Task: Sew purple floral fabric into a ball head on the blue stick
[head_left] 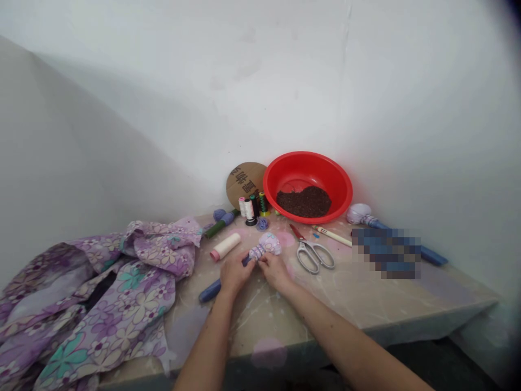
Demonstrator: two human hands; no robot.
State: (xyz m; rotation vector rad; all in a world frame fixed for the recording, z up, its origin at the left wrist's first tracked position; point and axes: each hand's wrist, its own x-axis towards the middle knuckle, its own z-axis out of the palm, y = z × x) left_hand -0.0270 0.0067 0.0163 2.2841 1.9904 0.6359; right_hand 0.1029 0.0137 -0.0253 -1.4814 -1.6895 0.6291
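Checking our hold first: what are our hands doing?

We are gripping with both. Our left hand (pixel 237 274) is closed around a slim blue rod-shaped handle (pixel 210 292), while our right hand (pixel 275 271) is pinching the gathered neck of a round lilac floral cloth bundle (pixel 268 244).

How are we judging its handling, and where is it sitting?

We are judging the bundle light, soft and compressible, and the handle stiff, so we are taking hold at the neck or along the handle. The bundle is sitting between our hands, over a beige marbled tabletop (pixel 285 317).

What are we seeing around it?

We are seeing a cream thread spool (pixel 225 246) just beside our left hand, steel scissors with loop handles (pixel 313 255) to the right, and a red plastic basin (pixel 307 158) holding dark granular material (pixel 303 202) farther back. Crumpled purple floral fabric (pixel 122 304) is lying to the left, and white plaster walls (pixel 203 81) are meeting in a corner behind.
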